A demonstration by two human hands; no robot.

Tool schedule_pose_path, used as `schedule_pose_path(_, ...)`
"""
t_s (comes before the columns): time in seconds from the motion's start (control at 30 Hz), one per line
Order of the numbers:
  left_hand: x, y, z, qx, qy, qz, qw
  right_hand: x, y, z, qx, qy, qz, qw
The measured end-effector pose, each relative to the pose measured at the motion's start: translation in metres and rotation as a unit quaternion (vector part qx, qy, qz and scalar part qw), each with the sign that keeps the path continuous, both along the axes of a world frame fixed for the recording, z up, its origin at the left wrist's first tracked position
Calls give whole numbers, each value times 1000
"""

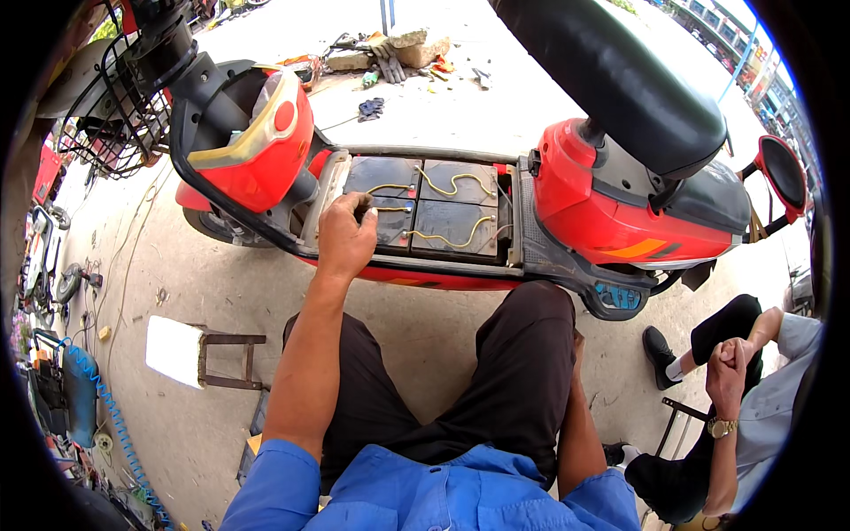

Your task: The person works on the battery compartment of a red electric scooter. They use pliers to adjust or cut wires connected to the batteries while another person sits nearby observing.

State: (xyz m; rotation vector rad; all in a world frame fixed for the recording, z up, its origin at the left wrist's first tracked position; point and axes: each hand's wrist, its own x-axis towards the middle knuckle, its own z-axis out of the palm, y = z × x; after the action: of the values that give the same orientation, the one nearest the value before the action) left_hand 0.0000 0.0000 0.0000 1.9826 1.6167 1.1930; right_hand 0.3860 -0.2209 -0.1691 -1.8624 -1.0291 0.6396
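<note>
Batteries (452, 217) with dark tops sit side by side in the open floor compartment of a red electric scooter (589, 212). Thin yellow wires (452, 192) run over their tops between the terminals. Over the left batteries, my left hand (347, 237) is closed in a pinch. A short yellow wire (394, 210) runs from its thumb tip to a terminal with a blue spot. My right hand (578, 347) is down beside my right knee, mostly hidden behind the leg, and its fingers do not show.
The scooter's black seat (637, 88) is tilted up at the right. A small stool with a white top (174, 351) stands at left. Near the right edge another person sits with clasped hands (728, 363). Gloves (387, 64) and stones (423, 51) lie beyond the scooter.
</note>
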Motion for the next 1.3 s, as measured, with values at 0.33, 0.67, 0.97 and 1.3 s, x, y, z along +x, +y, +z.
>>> schedule_pose_path(0.33, 0, -1, -1, -7, -9, -12, 1000, -1, -2, 7, 1, 9, 11, 1000)
schedule_pose_path(0.67, 0, -1, 0, -7, -16, -12, 1000, 1, -4, 10, 35, -31, 23, 999)
schedule_pose_path(0.97, -2, 0, 0, -9, -11, -14, 1000, 11, -12, -7, 30, -33, -6, 999)
schedule_pose_path(1.3, 0, 3, -6, -6, -26, -19, 999, 15, -42, 11, 19, -48, -7, 999)
